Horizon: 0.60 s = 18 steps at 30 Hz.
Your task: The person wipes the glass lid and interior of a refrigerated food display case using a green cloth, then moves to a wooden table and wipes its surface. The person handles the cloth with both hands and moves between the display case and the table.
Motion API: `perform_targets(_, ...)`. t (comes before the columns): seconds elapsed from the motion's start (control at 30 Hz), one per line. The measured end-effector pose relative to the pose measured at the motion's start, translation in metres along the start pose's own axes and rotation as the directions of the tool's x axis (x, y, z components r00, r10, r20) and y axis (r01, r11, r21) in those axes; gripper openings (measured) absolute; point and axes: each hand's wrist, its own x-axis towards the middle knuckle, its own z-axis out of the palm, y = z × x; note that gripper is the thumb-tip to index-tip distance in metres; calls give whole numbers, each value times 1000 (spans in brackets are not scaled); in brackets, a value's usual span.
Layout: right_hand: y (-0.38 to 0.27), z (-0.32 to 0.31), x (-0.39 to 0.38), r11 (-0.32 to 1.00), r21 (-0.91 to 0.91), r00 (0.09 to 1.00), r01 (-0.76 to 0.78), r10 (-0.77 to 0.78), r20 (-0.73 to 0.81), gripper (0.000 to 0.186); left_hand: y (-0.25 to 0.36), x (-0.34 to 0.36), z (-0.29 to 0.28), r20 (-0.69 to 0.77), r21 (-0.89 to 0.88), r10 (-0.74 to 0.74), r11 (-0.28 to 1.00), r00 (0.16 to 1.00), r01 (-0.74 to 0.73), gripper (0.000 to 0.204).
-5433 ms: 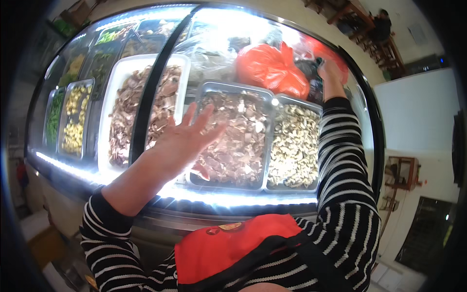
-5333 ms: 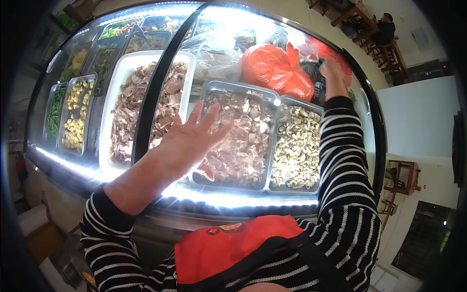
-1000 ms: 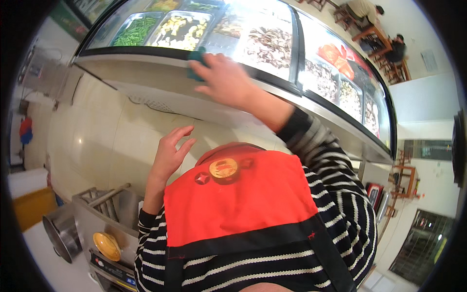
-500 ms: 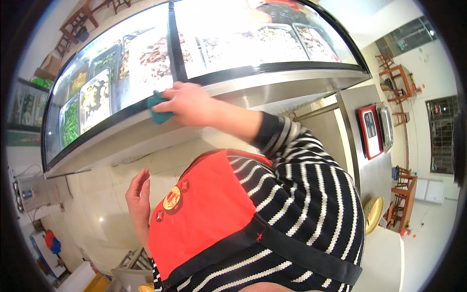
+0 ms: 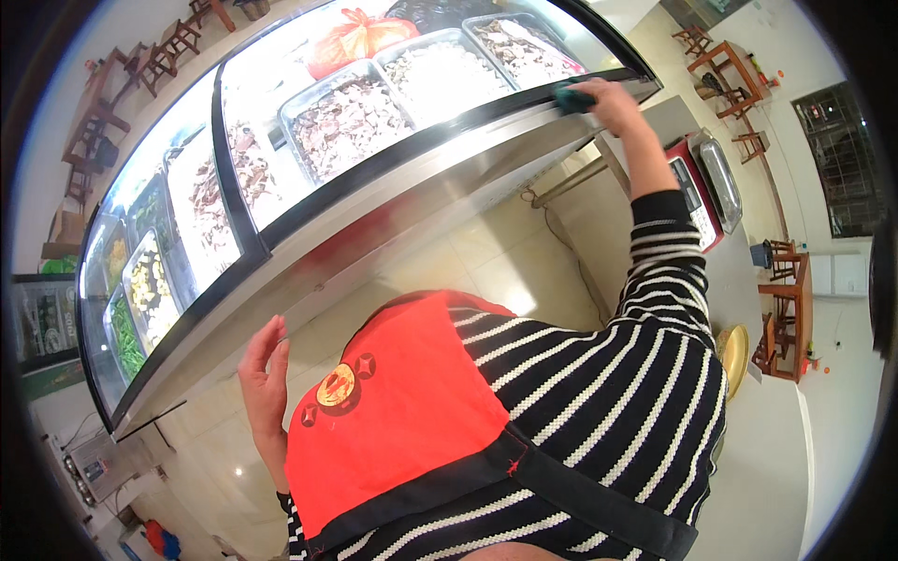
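At the right end of a lit glass display case point(image 5: 449, 131), my right hand point(image 5: 614, 108) is closed on a dark green cloth point(image 5: 572, 97). The cloth is bunched under my fingers and presses against the black lower edge of the glass. Behind the pane, trays of chopped, pale and brownish food point(image 5: 348, 123) stand in a row, with a red plastic bag point(image 5: 360, 42) at the back. My left hand point(image 5: 266, 374) hangs in the air beside my red apron point(image 5: 398, 393), its fingers stretched out and holding nothing.
A steel ledge point(image 5: 412, 178) runs along the front of the case. On the counter to the right stands a red scale point(image 5: 697, 192) with a metal pan. A golden round pan point(image 5: 734, 360) lies nearer me. Wooden tables and stools point(image 5: 781, 290) stand farther off.
My right hand has slid the cloth far to the right along the case's lower edge, from near the middle post to the right end. My left hand stays raised beside the apron.
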Motion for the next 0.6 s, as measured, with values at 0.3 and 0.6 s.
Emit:
perform_targets(0.3, 5, 20, 11, 982, -149, 993, 117, -121, -14, 48, -24, -65, -58, -188, 75, -93, 991, 978, 108, 35)
perform_targets(0.6, -368, 71, -89, 627, 725, 852, 287, -513, 106, 56, -81, -117, -115, -259, -34, -80, 997, 963, 74, 39)
